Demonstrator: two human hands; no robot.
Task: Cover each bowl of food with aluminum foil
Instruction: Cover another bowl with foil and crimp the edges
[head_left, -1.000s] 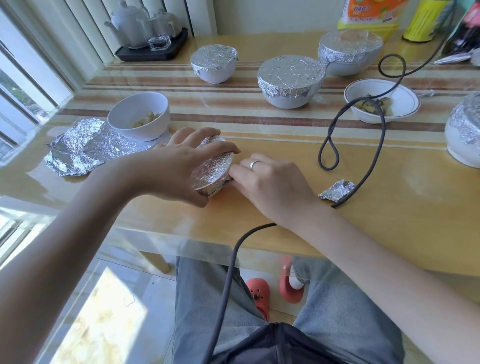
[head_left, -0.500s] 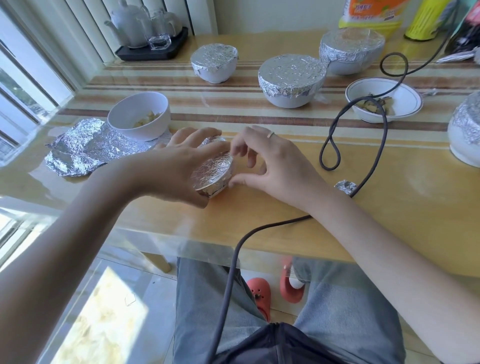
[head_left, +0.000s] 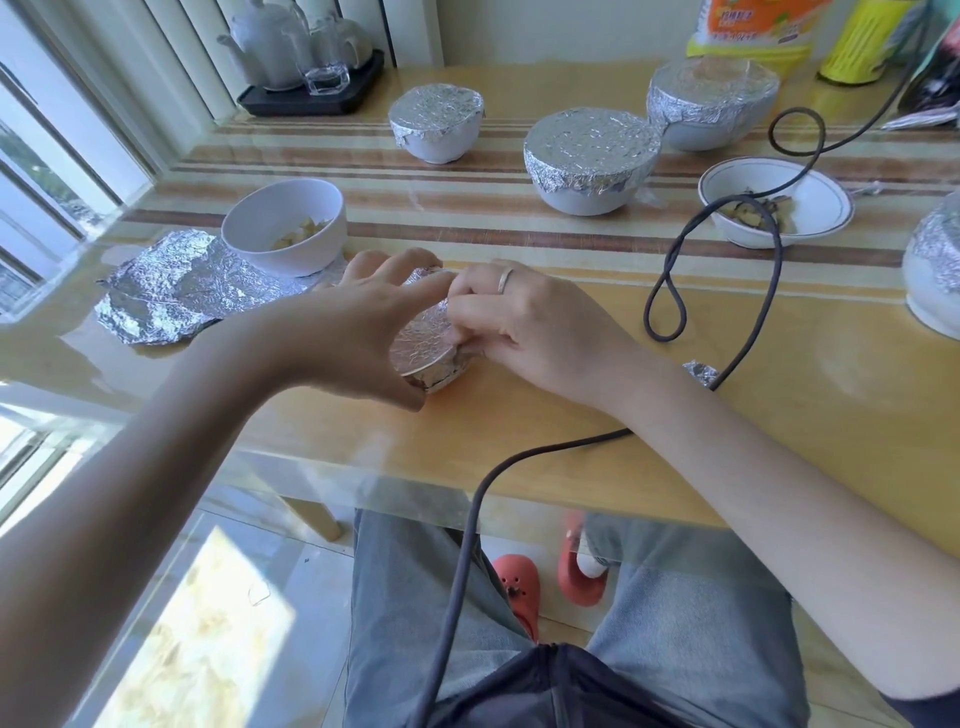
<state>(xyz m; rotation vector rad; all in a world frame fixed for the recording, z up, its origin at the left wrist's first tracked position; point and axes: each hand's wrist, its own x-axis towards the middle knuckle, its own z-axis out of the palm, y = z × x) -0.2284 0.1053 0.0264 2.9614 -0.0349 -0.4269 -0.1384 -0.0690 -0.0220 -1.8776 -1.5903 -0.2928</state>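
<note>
Pale wood table (head_left: 779, 415), glass-topped, near edge just below both forearms. Foil sheet (head_left: 171, 291) at left under an uncovered bowl (head_left: 283, 234); another open bowl (head_left: 810, 205) at right; covered bowls (head_left: 592, 156) behind. Small foil-wrapped bowl (head_left: 423, 343) at centre front, tilted, gripped by left hand (head_left: 358, 332), fingers curled round its rim; right hand (head_left: 524, 327) pinching foil at its side. Step judged: crimping the rim. Next: firm pressing all round. Open room ahead; cable (head_left: 727, 291) close at right.
</note>
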